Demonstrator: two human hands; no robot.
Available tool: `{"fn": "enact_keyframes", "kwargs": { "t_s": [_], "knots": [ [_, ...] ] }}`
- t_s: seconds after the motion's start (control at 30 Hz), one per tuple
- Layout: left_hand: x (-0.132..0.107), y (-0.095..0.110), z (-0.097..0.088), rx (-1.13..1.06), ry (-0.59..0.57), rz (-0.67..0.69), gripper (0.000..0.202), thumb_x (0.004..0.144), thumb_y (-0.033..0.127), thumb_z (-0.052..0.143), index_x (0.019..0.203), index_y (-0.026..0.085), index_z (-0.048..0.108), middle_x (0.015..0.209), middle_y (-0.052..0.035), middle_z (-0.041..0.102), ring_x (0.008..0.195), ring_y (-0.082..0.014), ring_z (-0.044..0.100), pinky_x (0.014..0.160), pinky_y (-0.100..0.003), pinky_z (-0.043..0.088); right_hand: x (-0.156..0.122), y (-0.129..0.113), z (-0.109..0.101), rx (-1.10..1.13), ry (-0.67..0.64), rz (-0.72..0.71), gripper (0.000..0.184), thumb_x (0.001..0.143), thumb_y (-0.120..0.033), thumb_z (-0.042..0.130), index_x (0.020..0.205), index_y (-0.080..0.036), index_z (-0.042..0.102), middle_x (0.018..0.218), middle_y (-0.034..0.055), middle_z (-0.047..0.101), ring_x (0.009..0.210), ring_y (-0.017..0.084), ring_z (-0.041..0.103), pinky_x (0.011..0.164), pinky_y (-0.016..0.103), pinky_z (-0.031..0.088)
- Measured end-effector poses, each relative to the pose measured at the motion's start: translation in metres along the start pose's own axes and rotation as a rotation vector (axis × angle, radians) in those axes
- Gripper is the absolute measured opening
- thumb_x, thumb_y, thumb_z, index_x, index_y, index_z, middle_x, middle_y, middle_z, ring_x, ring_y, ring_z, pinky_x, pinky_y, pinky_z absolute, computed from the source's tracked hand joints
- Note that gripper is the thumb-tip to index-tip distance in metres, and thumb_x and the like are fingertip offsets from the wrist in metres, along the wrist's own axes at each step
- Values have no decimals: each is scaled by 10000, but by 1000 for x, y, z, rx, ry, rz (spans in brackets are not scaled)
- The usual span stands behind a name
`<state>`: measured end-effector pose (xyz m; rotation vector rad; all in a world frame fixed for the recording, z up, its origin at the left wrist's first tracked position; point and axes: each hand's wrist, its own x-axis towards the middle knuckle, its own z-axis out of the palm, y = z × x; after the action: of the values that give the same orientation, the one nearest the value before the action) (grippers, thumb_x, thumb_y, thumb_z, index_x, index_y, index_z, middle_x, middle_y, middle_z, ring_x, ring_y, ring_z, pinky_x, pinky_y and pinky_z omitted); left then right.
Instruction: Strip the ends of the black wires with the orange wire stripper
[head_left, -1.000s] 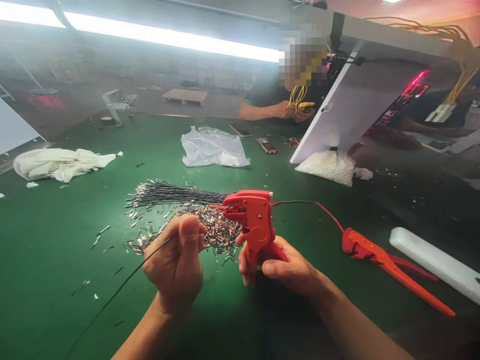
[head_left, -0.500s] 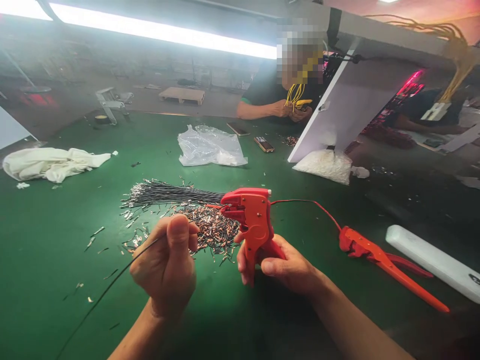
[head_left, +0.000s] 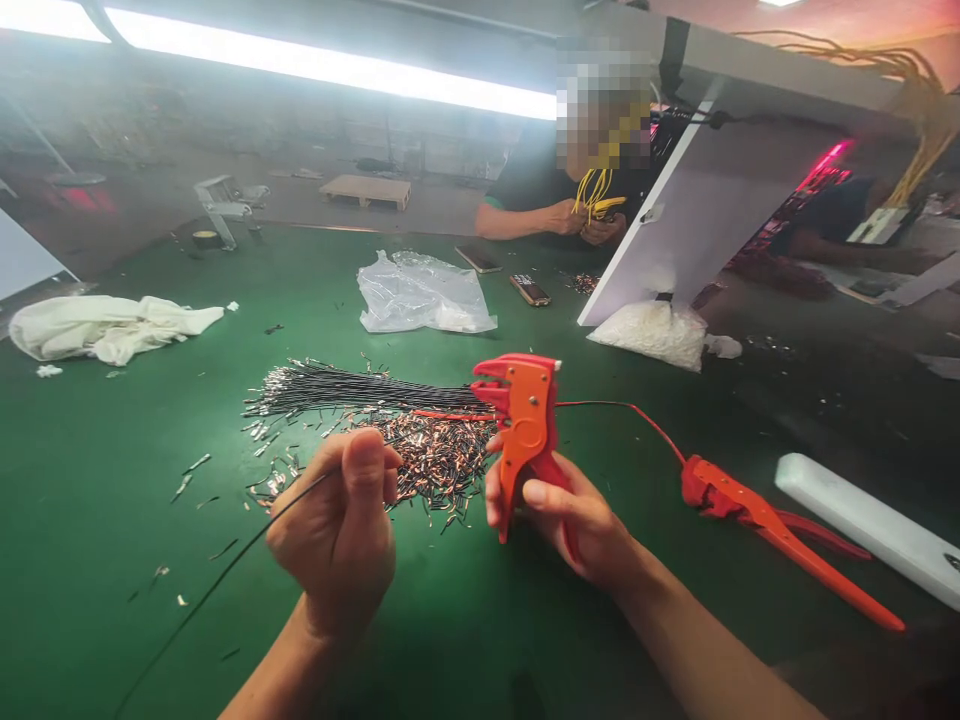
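My left hand pinches a thin black wire between thumb and fingers; its long tail runs down to the lower left. My right hand is wrapped round the handles of an orange and red wire stripper, held upright with its jaws pointing left. The jaws are apart from the wire in my left hand. Behind both hands lies a bundle of black wires with metal terminals at its left end. In front of the bundle is a heap of short wire scraps, black and copper-coloured.
On the green table, a second wire stripper and a white bar lie at right. Further back are a plastic bag, phone, white cloth and white-filled bag. Across the table, a person handles yellow wires.
My right hand has moved the wire stripper up and to the right, away from my left hand. Its handles have spread wider. My left hand has barely moved.
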<state>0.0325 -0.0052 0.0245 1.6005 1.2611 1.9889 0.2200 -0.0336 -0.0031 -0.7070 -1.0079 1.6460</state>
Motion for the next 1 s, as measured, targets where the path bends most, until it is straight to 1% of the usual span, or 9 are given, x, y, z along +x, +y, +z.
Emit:
{"fn": "enact_keyframes", "kwargs": {
  "t_s": [0.07, 0.13, 0.3, 0.4, 0.5, 0.57, 0.7, 0.8, 1.0],
  "knots": [
    [-4, -1, 0, 41, -80, 24, 335, 959, 292, 525, 648, 197, 604, 488, 48, 502, 429, -61, 453, 437, -231, 357, 0, -3, -1, 59, 81, -24, 376, 846, -311, 641, 1199, -205, 569, 950, 64, 667, 764, 202, 632, 689, 341, 502],
    [-8, -2, 1, 69, -190, 75, 325, 955, 255, 520, 646, 192, 597, 497, 40, 501, 435, -64, 448, 437, -233, 349, -1, -8, -3, 126, 97, -26, 422, 867, -316, 606, 1273, -235, 523, 984, 68, 686, 794, 213, 645, 729, 360, 505],
    [-16, -2, 5, 76, -361, 143, 325, 950, 182, 488, 634, 194, 562, 488, 47, 451, 422, -70, 419, 433, -244, 318, -6, -14, -4, 114, -18, -57, 569, 867, -346, 595, 1397, -234, 423, 1030, 102, 715, 809, 244, 671, 712, 392, 517],
    [-19, 0, 7, 85, -425, 162, 316, 952, 175, 479, 647, 192, 562, 498, 49, 445, 426, -73, 417, 439, -244, 319, -7, -12, 0, 81, -93, 13, 580, 842, -331, 626, 1386, -219, 461, 1126, 129, 705, 795, 243, 690, 701, 389, 523],
    [-20, 2, 9, 85, -489, 203, 271, 952, 166, 478, 715, 187, 608, 534, 40, 493, 458, -79, 461, 468, -235, 354, -7, -8, 4, 83, -135, 73, 530, 821, -308, 638, 1332, -207, 545, 1296, 145, 624, 786, 222, 696, 712, 376, 525],
    [-21, 3, 9, 90, -512, 222, 291, 952, 165, 475, 696, 184, 610, 545, 33, 523, 471, -81, 481, 480, -228, 369, -6, -7, 5, 77, -141, 90, 508, 817, -300, 635, 1312, -199, 574, 1353, 147, 581, 777, 212, 694, 725, 378, 525],
    [-20, 3, 11, 100, -525, 222, 305, 958, 167, 467, 685, 179, 602, 546, 34, 538, 470, -75, 483, 476, -213, 365, -6, -9, 3, 74, -137, 57, 487, 828, -299, 615, 1300, -180, 589, 1289, 152, 619, 768, 221, 693, 693, 370, 529],
    [-21, 1, 12, 93, -506, 240, 243, 956, 156, 480, 746, 169, 601, 545, 48, 501, 465, -66, 450, 468, -206, 342, -7, -12, 2, 100, -132, 42, 455, 846, -272, 588, 1294, -192, 591, 1263, 142, 634, 796, 236, 698, 668, 363, 537],
    [-21, -1, 12, 82, -530, 234, 288, 955, 146, 475, 674, 166, 537, 535, 52, 459, 460, -57, 407, 465, -209, 316, -6, -11, 0, 145, -110, 28, 419, 855, -241, 566, 1270, -192, 606, 1358, 144, 585, 812, 227, 700, 686, 366, 548]
  ]
}}
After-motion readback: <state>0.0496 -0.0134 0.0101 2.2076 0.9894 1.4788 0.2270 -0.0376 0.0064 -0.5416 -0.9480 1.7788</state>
